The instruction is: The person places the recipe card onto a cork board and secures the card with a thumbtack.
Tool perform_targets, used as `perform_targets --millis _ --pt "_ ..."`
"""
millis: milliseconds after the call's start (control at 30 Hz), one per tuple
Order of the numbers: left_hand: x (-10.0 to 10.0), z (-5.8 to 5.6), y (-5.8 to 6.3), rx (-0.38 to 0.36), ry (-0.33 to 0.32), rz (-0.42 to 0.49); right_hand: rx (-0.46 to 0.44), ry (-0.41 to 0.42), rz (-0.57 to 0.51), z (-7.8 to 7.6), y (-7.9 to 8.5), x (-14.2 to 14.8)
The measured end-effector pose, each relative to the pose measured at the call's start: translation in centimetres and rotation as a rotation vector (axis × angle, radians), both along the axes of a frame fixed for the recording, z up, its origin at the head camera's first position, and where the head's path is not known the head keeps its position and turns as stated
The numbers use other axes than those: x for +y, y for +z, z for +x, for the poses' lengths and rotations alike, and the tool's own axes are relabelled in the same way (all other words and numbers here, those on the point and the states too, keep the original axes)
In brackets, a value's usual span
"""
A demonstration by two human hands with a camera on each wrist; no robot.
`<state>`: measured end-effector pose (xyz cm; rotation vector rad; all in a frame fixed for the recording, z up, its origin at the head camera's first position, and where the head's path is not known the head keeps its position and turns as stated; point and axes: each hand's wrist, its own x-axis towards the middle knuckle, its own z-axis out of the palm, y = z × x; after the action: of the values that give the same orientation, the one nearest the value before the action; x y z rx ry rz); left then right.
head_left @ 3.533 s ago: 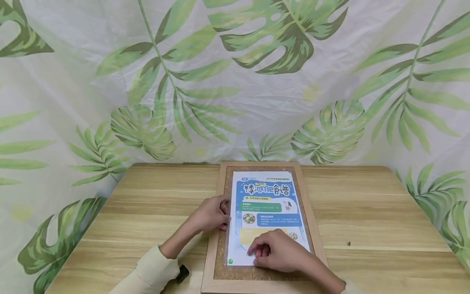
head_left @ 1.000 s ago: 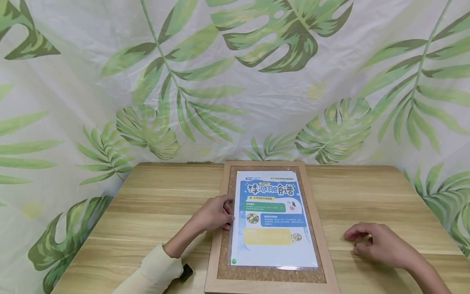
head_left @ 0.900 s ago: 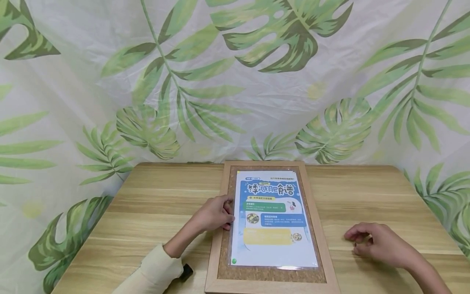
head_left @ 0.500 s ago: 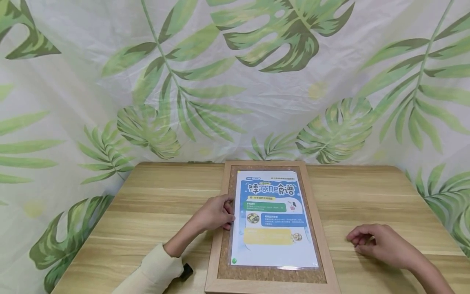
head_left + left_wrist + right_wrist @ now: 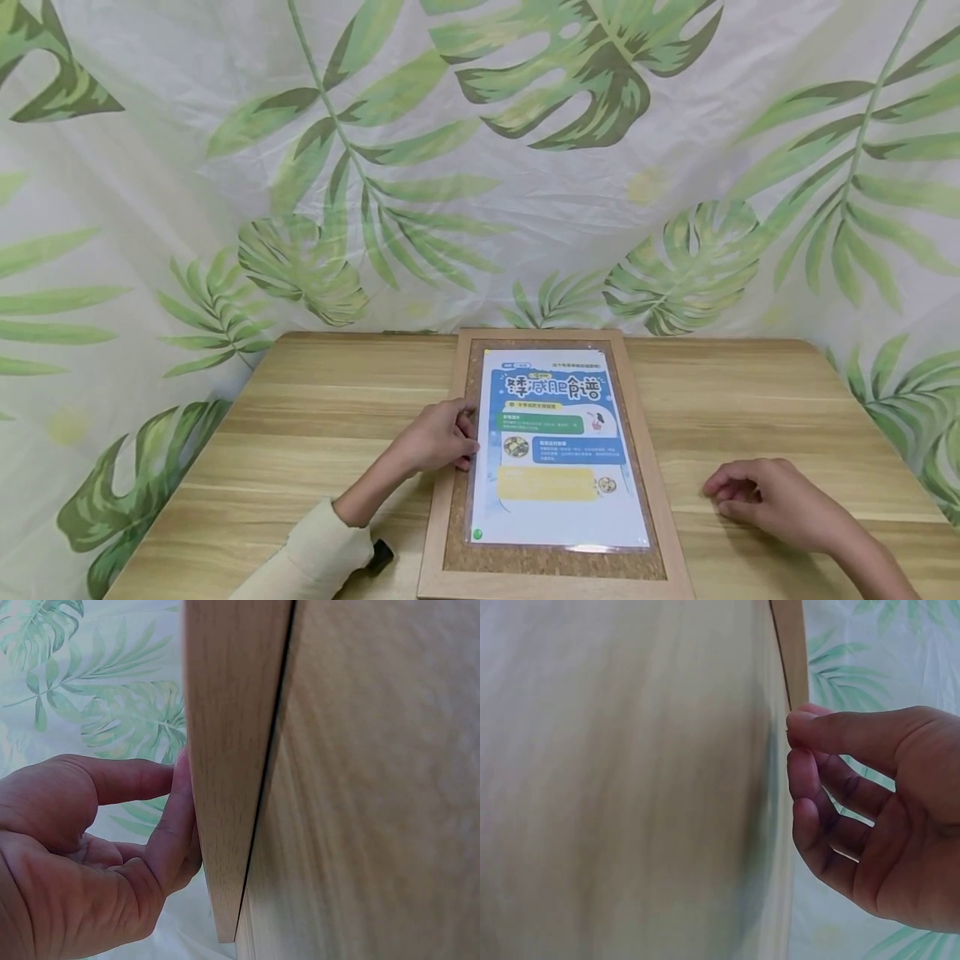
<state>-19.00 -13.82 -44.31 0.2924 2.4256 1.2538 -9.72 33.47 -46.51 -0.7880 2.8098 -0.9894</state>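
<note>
A cork board (image 5: 555, 562) with a pale wooden frame lies flat on the table. A sheet in a clear sleeve (image 5: 558, 521) covers most of it, printed with blue, green and yellow panels. A green pushpin (image 5: 477, 533) marks its lower left corner, and a small yellow one (image 5: 487, 352) its upper left. My left hand (image 5: 435, 435) rests bent fingers on the board's left frame, the thumb by the sheet's edge. Right of the board, my right hand (image 5: 780, 502) holds thumb and forefinger together low over the table. They pinch a tiny dark pushpin, mostly hidden by the fingertips.
A small black object (image 5: 381, 557) lies beside the left sleeve (image 5: 322, 546). The wooden table (image 5: 322, 417) ends at the back against a leaf-patterned cloth (image 5: 420, 167).
Since the oldest frame, my right hand has left the sheet and moved right to the small dark thing on the table, now between its fingertips. My left hand keeps its place.
</note>
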Motion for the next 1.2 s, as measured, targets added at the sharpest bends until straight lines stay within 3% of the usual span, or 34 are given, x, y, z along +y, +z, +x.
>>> perform_targets --millis 300,667,1200 --pt "-0.1 0.0 0.0 0.012 0.003 -0.017 -0.012 0.068 -0.066 -0.6 1.2 -3.0" --pt "-0.2 0.0 -0.2 0.022 -0.008 -0.017 -0.100 0.175 -0.147 -0.5 2.6 -6.5" --pt "0.1 -0.2 -0.4 0.015 -0.001 -0.011 -0.216 0.216 -0.160 -0.9 2.8 -9.8"
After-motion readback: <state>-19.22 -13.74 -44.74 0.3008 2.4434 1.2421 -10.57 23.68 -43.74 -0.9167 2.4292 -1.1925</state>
